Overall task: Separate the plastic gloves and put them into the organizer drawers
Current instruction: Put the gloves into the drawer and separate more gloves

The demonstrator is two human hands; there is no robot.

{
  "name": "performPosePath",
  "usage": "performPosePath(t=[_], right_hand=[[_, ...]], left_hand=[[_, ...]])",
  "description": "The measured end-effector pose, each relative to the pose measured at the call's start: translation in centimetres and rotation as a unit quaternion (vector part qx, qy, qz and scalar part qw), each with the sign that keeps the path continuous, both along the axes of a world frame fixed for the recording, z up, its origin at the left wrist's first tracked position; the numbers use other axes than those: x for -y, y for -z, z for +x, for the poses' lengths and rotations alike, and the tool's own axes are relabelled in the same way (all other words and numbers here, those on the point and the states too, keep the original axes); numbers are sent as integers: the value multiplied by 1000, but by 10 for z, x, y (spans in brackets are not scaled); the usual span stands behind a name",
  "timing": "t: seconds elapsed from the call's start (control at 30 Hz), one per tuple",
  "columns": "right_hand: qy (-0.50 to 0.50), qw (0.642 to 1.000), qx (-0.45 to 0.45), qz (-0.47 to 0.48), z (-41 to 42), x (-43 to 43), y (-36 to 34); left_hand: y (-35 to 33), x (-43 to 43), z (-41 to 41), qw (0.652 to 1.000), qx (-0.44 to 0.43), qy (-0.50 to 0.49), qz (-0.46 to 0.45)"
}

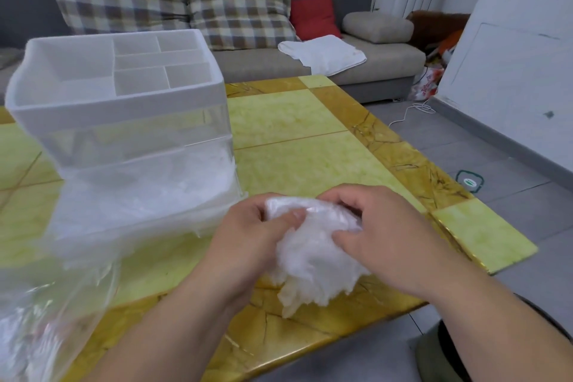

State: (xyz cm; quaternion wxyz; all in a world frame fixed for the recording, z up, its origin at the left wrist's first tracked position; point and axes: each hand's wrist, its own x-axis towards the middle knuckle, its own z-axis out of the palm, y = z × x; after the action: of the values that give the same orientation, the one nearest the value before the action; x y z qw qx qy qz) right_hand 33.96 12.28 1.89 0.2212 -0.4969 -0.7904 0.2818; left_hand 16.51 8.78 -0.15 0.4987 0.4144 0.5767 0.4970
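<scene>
Step in hand: The person was working one glove loose from the bundle of plastic gloves [313, 254], held at the lower centre of the frame, over the near part of the table [294, 139].
Left hand: The left hand [248, 226] gripped the upper left side of the bundle, its fingers curled into the film.
Right hand: The right hand [381, 226] gripped the right side, its thumb and fingers pressing the film.
Doing it well: The film looked thin and clingy. It would be better to pinch only one layer at an edge and peel it slowly, because a quick pull would probably bring several gloves together.
Drawer: The lower drawer [139, 195] of the clear organizer [124, 108] stood pulled out at the middle left, just beside the left hand, with whitish film already in it.
Bag: A clear plastic bag [46, 304] lay at the lower left.
Surface: The table was glossy, yellow-green with a brown-gold border, so loose gloves could slide on it.
Room: A grey sofa [356, 68] with checked cushions [242, 12], a red cushion [313, 17] and a white towel [322, 54] filled the top. A white cable [412, 110] lay on the grey floor at the right.
</scene>
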Motion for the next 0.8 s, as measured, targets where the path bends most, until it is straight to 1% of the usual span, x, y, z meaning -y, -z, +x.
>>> performPosePath(t=[0.07, 0.17, 0.2, 0.23, 0.3, 0.37, 0.43, 0.47, 0.5, 0.57, 0.63, 0.7, 0.8], right_hand=[[-4, 1000, -7, -23, 6, -4, -4], [-20, 999, -13, -48, 17, -6, -8], [-26, 998, -5, -51, 20, -7, -9], [-25, 998, -1, -60, 23, -9, -8], [-10, 994, -22, -102, 28, -12, -8], [-10, 984, -95, -150, 31, -14, -12], [-14, 968, -173, -178, 27, -12, -17], [-11, 969, -175, -175, 24, -11, -16], [-6, 976, -147, -162, 19, -10, -14], [-4, 989, -64, -135, 11, -7, -7], [-1, 993, -34, -117, 7, -7, -3], [11, 993, -42, -114, 10, -10, -2], [36, 979, -118, -162, 18, -15, -6]], left_hand=[[-1, 0, -2, 998, 47, -4, -29], [-5, 0, -6, 987, 145, -10, -66], [-6, -1, -7, 986, 155, -9, -68], [-6, -1, -9, 987, 146, -7, -63], [-2, -4, -10, 995, 88, -7, -43], [1, -5, -7, 999, 30, -9, -16], [2, -3, -3, 1000, 11, -4, 4], [3, -3, -1, 1000, 10, 5, 12], [4, -2, 1, 1000, 10, 17, 22], [4, 0, 5, 999, 11, 34, 38], [4, 0, 6, 998, 6, 39, 53], [4, 1, 3, 997, 9, 58, 48], [5, 1, -2, 994, 6, 107, 30]])
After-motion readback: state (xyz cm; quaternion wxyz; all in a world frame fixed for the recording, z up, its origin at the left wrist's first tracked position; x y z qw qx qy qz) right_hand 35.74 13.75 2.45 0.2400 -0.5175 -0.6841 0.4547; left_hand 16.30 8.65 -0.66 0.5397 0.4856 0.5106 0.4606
